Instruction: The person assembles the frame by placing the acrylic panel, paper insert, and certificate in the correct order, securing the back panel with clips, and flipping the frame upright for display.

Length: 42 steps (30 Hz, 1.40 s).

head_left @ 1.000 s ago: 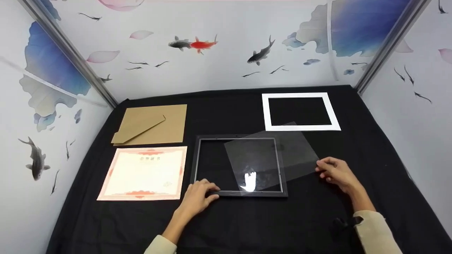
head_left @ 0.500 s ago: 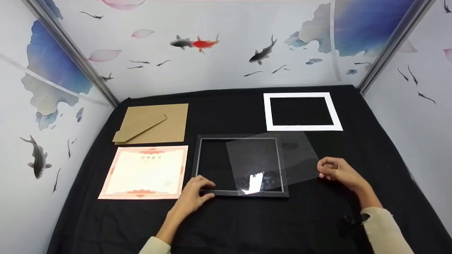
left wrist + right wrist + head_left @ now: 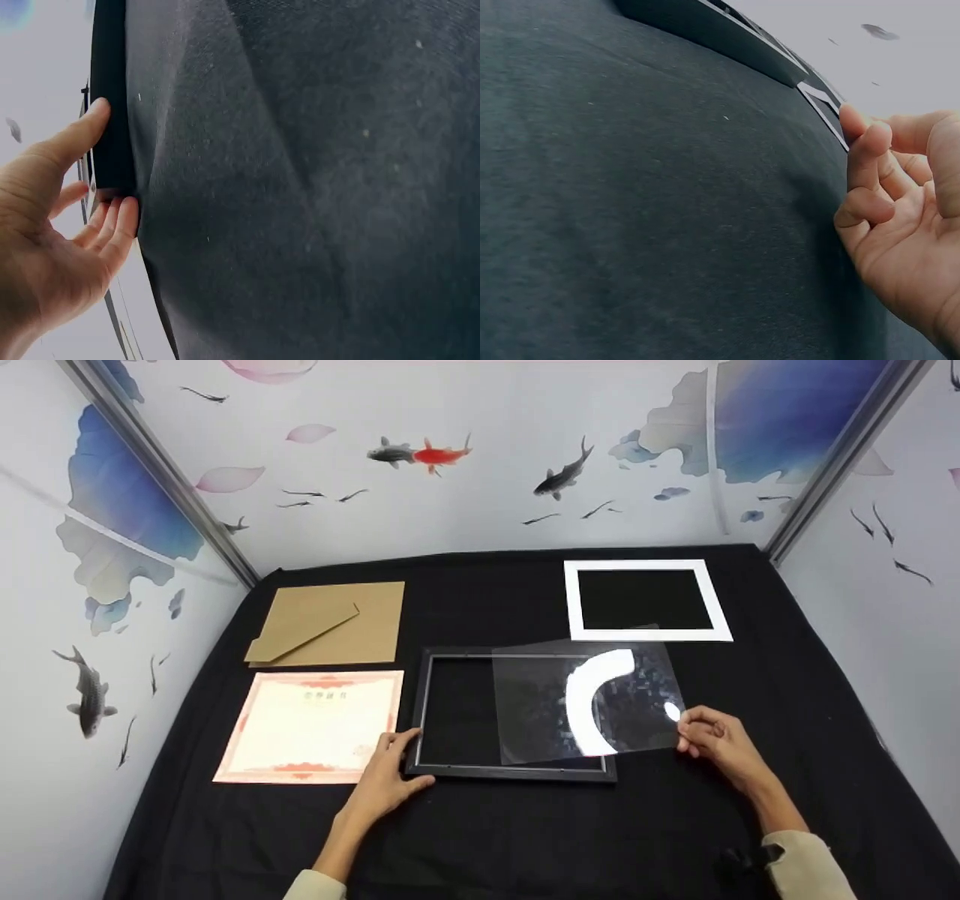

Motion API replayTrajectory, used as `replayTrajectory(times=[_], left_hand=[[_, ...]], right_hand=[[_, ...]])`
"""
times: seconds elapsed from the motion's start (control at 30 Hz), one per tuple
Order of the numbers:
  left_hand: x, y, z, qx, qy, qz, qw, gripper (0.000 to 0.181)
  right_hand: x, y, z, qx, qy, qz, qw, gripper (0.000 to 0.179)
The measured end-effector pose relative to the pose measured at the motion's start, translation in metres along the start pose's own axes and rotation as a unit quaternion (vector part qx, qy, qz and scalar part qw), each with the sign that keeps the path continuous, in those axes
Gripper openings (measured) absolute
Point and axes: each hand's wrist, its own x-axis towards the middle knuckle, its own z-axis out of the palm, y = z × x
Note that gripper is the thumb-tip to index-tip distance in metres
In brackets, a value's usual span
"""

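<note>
A clear plastic-like sheet (image 3: 532, 697) is tilted over the right part of a black picture frame (image 3: 510, 772), with bright reflections on it. My right hand (image 3: 720, 742) pinches its lower right corner between thumb and fingers. At the frame's front left corner, my left hand (image 3: 382, 780) holds on, thumb at the front edge and fingers along the left side. The left wrist view shows that hand (image 3: 52, 255) around the end of the dark frame (image 3: 112, 142). In the right wrist view, the sheet between the fingertips (image 3: 874, 139) is hard to make out.
A red-bordered certificate (image 3: 315, 727) lies left of the frame, partly behind my left hand. Behind it is a brown backing board (image 3: 375, 637) with a stand flap. A white mat (image 3: 649, 635) lies at the back right. Printed panels (image 3: 480, 510) enclose the black-covered table (image 3: 480, 840).
My left hand has slid left along the frame's front edge to its corner. The clear sheet has turned to line up more with the frame, its near edge lifted, still pinched by my right hand.
</note>
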Motion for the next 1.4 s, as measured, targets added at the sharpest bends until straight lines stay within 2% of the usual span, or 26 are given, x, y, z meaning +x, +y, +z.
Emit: replayTrajectory(times=[0.23,0.47,0.63,0.73,0.87,1.1,1.23,1.4], left_hand=[[0.001,0.008,0.003,0.037,0.035,-0.001,0.9987,0.075],[0.003,0.015,0.006,0.027,0.028,-0.011,0.9992,0.076],[0.005,0.013,0.0,-0.012,0.009,-0.008,0.9999,0.072],[0.007,0.012,-0.005,-0.03,-0.007,-0.011,0.9995,0.069],[0.008,0.013,-0.008,-0.03,-0.022,-0.013,0.9992,0.069],[0.009,0.014,-0.008,-0.03,-0.019,-0.015,0.9993,0.069],[0.009,0.013,-0.008,-0.032,-0.015,-0.013,0.9993,0.069],[0.01,0.012,-0.008,-0.027,-0.013,-0.011,0.9995,0.07]], right_hand=[[-0.004,0.001,0.004,0.001,0.005,-0.013,0.9999,0.014],[-0.009,0.002,0.013,0.025,0.023,-0.021,0.9992,0.016],[-0.008,0.001,0.023,0.041,0.017,-0.028,0.9986,0.017],[-0.004,0.001,0.033,0.042,0.018,-0.026,0.9986,0.018],[0.001,0.003,0.05,0.052,0.034,-0.015,0.998,0.018],[0.011,0.007,0.087,0.052,0.073,0.017,0.9959,0.02],[0.013,0.01,0.102,0.043,0.073,0.021,0.9962,0.014],[0.013,0.01,0.112,0.013,0.062,0.017,0.9979,0.012]])
